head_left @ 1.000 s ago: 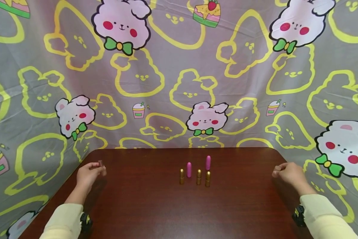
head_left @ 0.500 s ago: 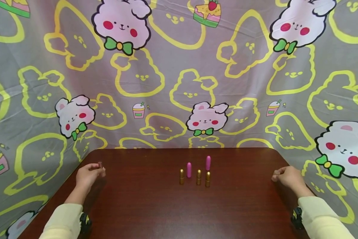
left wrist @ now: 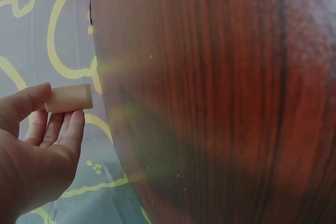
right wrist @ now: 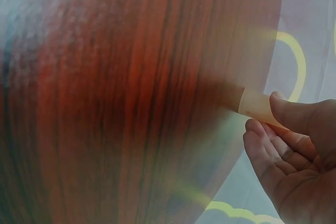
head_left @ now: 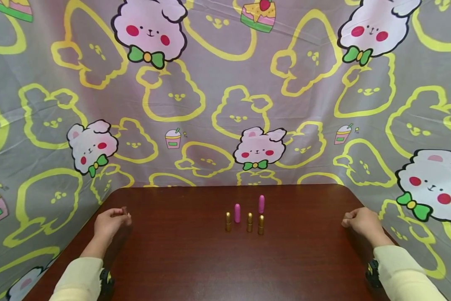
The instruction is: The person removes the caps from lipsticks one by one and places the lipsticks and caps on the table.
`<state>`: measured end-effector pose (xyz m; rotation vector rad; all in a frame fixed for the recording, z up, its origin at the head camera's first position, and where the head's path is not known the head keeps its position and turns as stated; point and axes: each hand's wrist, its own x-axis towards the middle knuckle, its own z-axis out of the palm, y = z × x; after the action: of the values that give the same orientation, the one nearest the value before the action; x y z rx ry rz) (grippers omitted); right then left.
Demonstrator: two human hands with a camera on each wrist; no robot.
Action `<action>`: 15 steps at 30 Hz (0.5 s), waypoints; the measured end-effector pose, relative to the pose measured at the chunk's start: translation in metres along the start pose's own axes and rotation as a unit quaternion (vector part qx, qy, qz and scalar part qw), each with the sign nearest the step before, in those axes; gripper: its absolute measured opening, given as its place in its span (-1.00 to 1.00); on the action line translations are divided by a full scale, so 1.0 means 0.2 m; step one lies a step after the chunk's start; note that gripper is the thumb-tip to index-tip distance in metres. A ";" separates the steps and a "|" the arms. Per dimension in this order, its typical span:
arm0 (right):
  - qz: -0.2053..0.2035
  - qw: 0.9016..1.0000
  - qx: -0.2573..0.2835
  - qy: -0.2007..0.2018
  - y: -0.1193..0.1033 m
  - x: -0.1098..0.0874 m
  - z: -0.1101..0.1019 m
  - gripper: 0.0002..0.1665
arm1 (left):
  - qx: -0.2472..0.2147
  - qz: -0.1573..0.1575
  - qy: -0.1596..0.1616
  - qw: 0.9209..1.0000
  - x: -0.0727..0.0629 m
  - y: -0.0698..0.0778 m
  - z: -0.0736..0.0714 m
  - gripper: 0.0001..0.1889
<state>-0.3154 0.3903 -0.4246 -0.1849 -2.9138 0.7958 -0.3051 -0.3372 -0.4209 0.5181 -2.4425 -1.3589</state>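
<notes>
Over the table's left edge, my left hand [head_left: 109, 225] pinches a short tan cylinder [left wrist: 71, 98] between thumb and fingertips; in the left wrist view it lies nearly level. On the opposite side, my right hand [head_left: 364, 223] pinches a similar tan piece [right wrist: 255, 105] under its thumb, its far end partly covered by the fingers. Between the hands, upright on the table, stand three gold bullet-shaped pieces, at left [head_left: 228, 222], middle [head_left: 249, 222] and right [head_left: 261, 225]. Behind them are two pink bullet-shaped pieces, one nearer [head_left: 237, 213] and one farther back [head_left: 261, 204]. Neither hand touches these.
The dark wooden table [head_left: 195, 259] has rounded far corners. A grey cloth [head_left: 210, 96] with yellow outlines and rabbit faces hangs behind and along both sides. Black devices are strapped at the left wrist [head_left: 106, 281] and right wrist [head_left: 373, 271].
My right hand has come down slightly and a little inward. The left hand has dipped slightly, still pinching its cylinder. The head view shifted a bit; the standing pieces stayed in place.
</notes>
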 end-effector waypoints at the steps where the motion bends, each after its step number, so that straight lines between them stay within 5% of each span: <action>1: -0.001 1.000 0.001 0.000 0.00 0.00 0.00 -0.78 | 0.001 0.001 -0.002 1.000 0.00 0.00 0.00 -0.63; 15: -0.004 1.000 -0.010 0.006 0.00 0.00 0.00 -0.65 | 0.019 0.009 -0.031 0.999 0.01 -0.06 0.00 -0.61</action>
<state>-0.3150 0.3891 -0.4247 -0.1798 -2.9098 0.7611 -0.3043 -0.3444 -0.4309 0.4675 -2.5214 -1.3426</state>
